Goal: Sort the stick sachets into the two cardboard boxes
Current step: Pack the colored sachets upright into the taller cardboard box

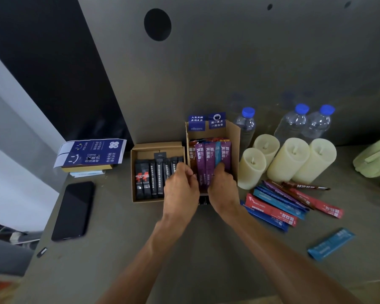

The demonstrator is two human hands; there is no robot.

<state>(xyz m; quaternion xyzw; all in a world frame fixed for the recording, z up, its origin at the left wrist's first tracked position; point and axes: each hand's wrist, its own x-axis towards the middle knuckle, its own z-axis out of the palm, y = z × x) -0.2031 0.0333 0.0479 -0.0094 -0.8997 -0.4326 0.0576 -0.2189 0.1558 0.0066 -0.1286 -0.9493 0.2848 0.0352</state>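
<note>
I see the right hand (223, 187) pinching a blue sachet (218, 153) among the purple sachets (201, 159) in the taller box (234, 137). The left hand (180, 187) curls its fingers by the low box (133, 172) of black sachets (153, 178) (their grip I cannot tell). Loose sachets (276, 205) lie right of both hands' fingers.

A black phone (74, 210) lies flat on the left of the grey table (123, 238), near a small stack of blue printed cartons (90, 155). To the right stand four cream pillar candles (289, 159). Behind them are three clear water bottles (292, 123) with blue caps, and a pale green bag (375, 161) sits at the far right edge.
</note>
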